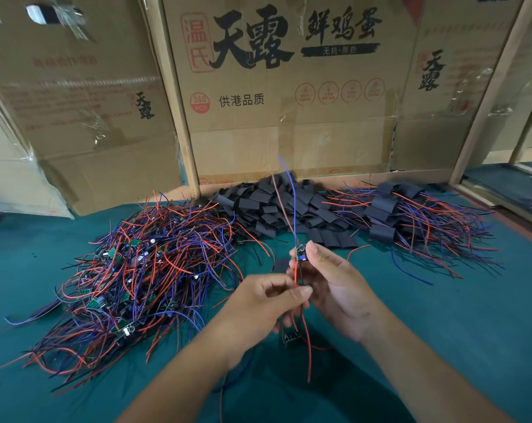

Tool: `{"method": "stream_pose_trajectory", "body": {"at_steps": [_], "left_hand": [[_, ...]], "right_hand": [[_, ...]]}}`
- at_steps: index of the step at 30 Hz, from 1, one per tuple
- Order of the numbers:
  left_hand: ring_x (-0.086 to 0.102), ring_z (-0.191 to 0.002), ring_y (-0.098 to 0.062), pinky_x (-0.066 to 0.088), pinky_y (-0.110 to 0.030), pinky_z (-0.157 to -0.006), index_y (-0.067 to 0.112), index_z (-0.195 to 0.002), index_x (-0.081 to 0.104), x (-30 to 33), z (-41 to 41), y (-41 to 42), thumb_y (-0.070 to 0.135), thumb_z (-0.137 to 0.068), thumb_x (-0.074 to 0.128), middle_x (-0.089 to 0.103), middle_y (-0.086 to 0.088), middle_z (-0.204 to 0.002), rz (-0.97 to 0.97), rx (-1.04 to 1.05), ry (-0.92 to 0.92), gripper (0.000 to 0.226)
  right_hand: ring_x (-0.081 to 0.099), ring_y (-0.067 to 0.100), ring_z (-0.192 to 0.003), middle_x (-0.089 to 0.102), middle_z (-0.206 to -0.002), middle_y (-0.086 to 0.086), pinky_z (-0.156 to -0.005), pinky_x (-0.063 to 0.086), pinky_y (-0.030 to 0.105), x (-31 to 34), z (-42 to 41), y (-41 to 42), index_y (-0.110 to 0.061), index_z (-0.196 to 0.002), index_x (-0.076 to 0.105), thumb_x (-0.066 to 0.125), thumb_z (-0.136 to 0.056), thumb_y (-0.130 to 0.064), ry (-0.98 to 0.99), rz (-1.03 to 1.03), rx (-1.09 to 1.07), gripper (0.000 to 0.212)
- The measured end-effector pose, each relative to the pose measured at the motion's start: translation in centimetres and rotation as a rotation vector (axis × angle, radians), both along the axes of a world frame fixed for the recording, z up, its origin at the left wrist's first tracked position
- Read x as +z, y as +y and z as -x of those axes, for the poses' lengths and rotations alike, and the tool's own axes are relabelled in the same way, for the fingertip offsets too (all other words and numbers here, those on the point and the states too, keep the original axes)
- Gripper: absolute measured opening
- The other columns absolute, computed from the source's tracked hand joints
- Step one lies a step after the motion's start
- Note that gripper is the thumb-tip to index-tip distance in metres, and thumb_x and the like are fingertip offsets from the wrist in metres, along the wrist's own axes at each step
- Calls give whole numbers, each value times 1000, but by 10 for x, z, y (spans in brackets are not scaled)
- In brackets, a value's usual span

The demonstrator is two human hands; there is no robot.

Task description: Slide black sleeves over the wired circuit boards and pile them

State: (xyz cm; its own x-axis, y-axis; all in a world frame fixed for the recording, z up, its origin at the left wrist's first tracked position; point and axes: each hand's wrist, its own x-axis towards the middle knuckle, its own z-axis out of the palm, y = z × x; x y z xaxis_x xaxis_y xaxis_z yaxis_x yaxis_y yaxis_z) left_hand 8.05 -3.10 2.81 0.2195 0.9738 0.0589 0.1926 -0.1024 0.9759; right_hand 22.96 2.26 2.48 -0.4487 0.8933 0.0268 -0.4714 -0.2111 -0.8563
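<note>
Pinching a small circuit board point(301, 253) above the bench point(472, 315), our right hand point(335, 288) hides most of it; our left hand point(264, 303) pinches its red wire point(296, 277); black sleeves point(277, 206) lie behind.

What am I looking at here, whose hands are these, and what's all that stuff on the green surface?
This is one picture from a camera worn on a person's head, looking down at their own bare hands. The right hand holds a small wired circuit board upright, while the left hand pinches its red wire. On the green table lie three heaps: bare wired boards at left, empty black sleeves in the middle, and sleeved boards at right. Cardboard boxes stand behind.
</note>
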Motion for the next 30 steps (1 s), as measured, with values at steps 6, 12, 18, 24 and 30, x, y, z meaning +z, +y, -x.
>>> {"method": "stream_pose_trajectory", "body": {"at_steps": [6,12,18,24,30], "left_hand": [[49,-54,-15,39,-29,-50,18,-71,68,21,36,15,51,-89,64,58,-11,-61,-250,213,205,37],[55,-74,-16,51,-28,-63,24,-116,74,-9,19,11,36,-92,66,61,-3,-82,-65,112,-226,28],[46,-57,-17,46,-29,-51,7,-115,71,-13,17,3,27,-90,65,46,-4,-67,-11,107,-436,33],[54,-72,-24,52,-36,-70,3,-107,70,-17,19,4,26,-91,64,62,-10,-81,-49,205,-466,29],[69,-86,-17,49,-38,-88,15,-102,74,-15,31,7,31,-85,64,74,-13,-108,40,292,-544,25]], "right_hand": [[67,25,-64,67,-77,13,-62,58,34,-2,3,0,-6,-103,57,61,-86,-34,34,42,83,33],[64,21,-66,63,-76,9,-63,56,33,-11,13,-8,-14,-96,69,56,-95,-36,-30,-3,197,25],[61,16,-59,62,-72,6,-58,55,29,-9,25,-19,-20,-84,75,59,-91,-37,-66,3,186,24],[67,21,-65,69,-78,9,-61,56,31,1,16,-2,-14,-91,73,54,-100,-36,-402,-101,146,31],[71,19,-77,73,-84,2,-71,57,39,20,-8,99,-16,-86,69,51,-97,-18,-1145,-448,-310,21]]}}
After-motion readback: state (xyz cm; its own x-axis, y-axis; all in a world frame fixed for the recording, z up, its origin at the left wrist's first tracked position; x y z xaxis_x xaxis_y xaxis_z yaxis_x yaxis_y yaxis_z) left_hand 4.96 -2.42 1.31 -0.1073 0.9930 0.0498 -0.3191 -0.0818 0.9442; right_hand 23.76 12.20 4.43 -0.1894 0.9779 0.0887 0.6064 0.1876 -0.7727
